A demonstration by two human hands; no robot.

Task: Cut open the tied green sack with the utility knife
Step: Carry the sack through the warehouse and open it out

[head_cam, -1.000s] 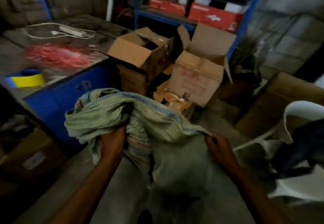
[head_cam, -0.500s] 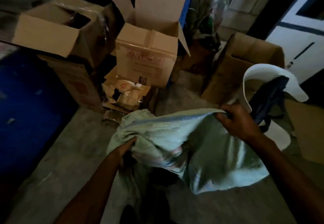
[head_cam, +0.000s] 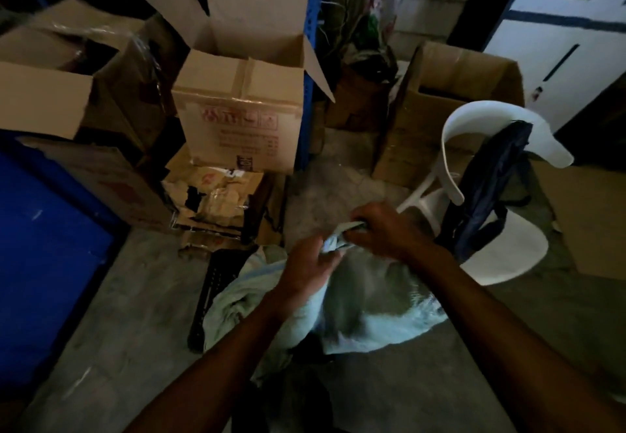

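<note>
Head view looked down on a dim concrete floor (head_cam: 111, 314) where the green sack (head_cam: 369, 300) lay crumpled in the near middle, its gathered top lifted between both hands. The right hand (head_cam: 382, 229) was closed in a fist around the bunched neck of the sack, knuckles up. The left hand (head_cam: 305, 266) was just beside it, touching the same gathered cloth with its fingers curled partly around it; motion blur made it hard to tell how firmly it gripped. No knife could be made out in either hand.

A dark slatted crate (head_cam: 216, 287) lay on the floor at the sack's left edge, partly under it. Farther off stood an open cardboard box (head_cam: 240, 128) with red printing, resting on torn, crushed packaging (head_cam: 210, 195). Another open carton (head_cam: 47, 101) sat at far left above a blue surface (head_cam: 44, 256). To the right, a white plastic chair (head_cam: 501, 249) carried a dark bag (head_cam: 487, 189) draped over its back, with a further brown box (head_cam: 454, 94) behind it.
</note>
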